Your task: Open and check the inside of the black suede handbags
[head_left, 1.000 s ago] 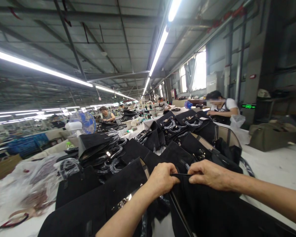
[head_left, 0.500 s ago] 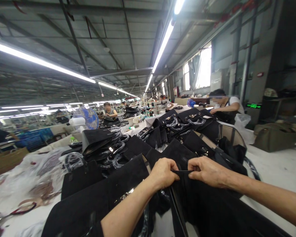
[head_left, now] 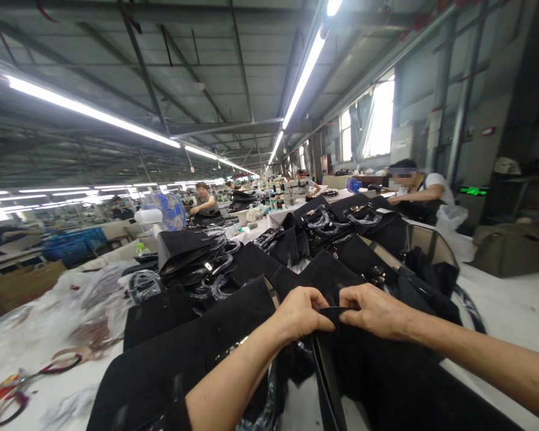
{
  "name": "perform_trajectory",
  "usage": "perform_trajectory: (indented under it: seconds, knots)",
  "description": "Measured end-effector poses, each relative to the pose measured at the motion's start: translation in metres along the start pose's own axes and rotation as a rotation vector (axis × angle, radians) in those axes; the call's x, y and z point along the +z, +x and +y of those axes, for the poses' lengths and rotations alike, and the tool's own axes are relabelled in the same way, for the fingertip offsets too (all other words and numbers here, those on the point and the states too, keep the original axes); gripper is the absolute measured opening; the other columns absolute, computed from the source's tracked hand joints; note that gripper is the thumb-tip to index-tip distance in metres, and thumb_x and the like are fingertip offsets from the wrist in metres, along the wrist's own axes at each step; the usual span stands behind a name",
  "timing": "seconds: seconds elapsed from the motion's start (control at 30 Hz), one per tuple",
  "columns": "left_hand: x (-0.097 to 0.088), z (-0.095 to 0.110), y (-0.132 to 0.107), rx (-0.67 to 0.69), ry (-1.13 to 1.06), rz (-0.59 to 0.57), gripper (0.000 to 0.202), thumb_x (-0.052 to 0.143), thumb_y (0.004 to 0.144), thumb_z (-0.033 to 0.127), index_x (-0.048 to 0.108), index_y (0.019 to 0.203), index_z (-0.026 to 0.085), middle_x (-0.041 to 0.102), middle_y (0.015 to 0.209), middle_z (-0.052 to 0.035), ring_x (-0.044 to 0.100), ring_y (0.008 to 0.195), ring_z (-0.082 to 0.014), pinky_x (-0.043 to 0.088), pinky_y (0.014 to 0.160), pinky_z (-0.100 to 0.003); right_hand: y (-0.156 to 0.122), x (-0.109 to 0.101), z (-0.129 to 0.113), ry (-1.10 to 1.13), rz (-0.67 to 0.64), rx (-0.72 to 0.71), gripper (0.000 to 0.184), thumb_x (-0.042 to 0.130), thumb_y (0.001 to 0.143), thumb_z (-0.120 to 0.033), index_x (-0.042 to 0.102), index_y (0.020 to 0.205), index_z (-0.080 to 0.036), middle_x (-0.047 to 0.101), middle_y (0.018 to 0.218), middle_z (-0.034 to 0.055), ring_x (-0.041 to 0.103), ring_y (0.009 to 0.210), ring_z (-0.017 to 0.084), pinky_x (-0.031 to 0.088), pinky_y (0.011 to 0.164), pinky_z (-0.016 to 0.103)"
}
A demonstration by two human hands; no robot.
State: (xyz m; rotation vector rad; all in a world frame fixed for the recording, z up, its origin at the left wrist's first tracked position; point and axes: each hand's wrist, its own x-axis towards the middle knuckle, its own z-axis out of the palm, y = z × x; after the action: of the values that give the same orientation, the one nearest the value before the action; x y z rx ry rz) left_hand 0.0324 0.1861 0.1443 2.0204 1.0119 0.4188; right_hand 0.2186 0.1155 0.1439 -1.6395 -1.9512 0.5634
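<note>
Black bag edge pinched by left hand and right hand fingers.

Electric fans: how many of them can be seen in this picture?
2. A white fan with blue blades stands on the left, behind the black bags. A small blue fan sits far back beside a seated person. Others may be hidden.

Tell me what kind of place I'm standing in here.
Most likely a handbag factory floor. Black bags are piled along a long white table, a co-worker works further down, and strip lights run under a metal roof.
</note>
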Motion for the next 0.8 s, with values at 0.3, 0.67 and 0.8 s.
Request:
perform_trajectory:
  seconds: [0.3,0.67,0.8]
  knots:
    - [0.002,-0.009,-0.012,-0.052,-0.232,0.072,0.02,0.072,0.052,0.018,0.064,0.07,0.014,0.059,0.061,0.0019,0.046,0.053,-0.0087,0.03,0.047,-0.02,0.001,0.007,-0.006,0.031,-0.02,-0.048,0.015,0.063,0.078,-0.028,0.061,0.067,-0.017,0.055,0.061,-0.0041,0.048,0.06,0.013,0.03,0.054,0.026]
    - [0.006,-0.001,-0.011,-0.136,-0.225,0.045,0.024,0.07,0.051,0.008,0.06,0.071,0.016,0.056,0.059,0.0044,0.045,0.053,-0.008,0.031,0.048,-0.02,0.007,0.01,-0.007,-0.032,-0.035,-0.01,0.01,0.06,0.076,-0.024,0.061,0.068,-0.018,0.052,0.06,-0.0054,0.045,0.058,0.011,0.028,0.051,0.025]
    - [0.007,0.005,-0.01,-0.14,-0.14,0.034,0.026,0.064,0.048,0.003,0.062,0.07,0.017,0.052,0.055,0.0059,0.042,0.051,-0.0088,0.027,0.044,-0.021,0.012,0.01,-0.014,-0.112,-0.082,0.063,0.011,0.062,0.07,-0.021,0.056,0.061,-0.019,0.047,0.053,-0.0058,0.043,0.052,0.011,0.023,0.046,0.026]
